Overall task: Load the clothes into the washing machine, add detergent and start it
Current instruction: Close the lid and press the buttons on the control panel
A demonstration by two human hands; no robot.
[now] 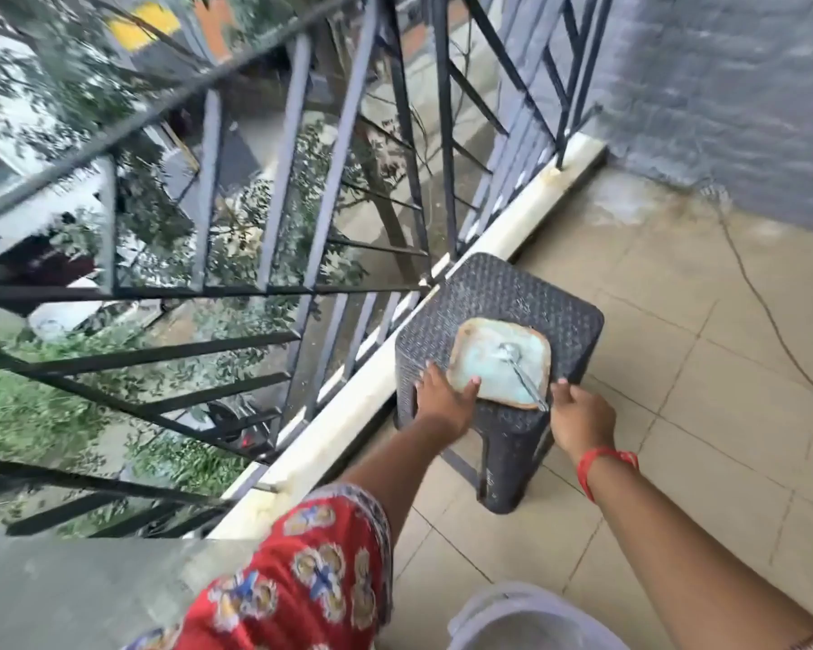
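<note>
My left hand (444, 401) lies on the near-left edge of the plate (498, 363), fingers fairly straight, thumb over the rim. My right hand (580, 415) rests at the near-right corner, fingers out of sight, so I can't tell its grip. The plate sits on the stool (503, 293) straight ahead of both hands. The spoon (522, 372) runs diagonally, handle tip just beside my right hand. No washing machine or clothes in view.

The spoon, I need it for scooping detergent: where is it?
In the head view, the spoon lies in the square dish on the dark stool, nearest the right hand.
</note>
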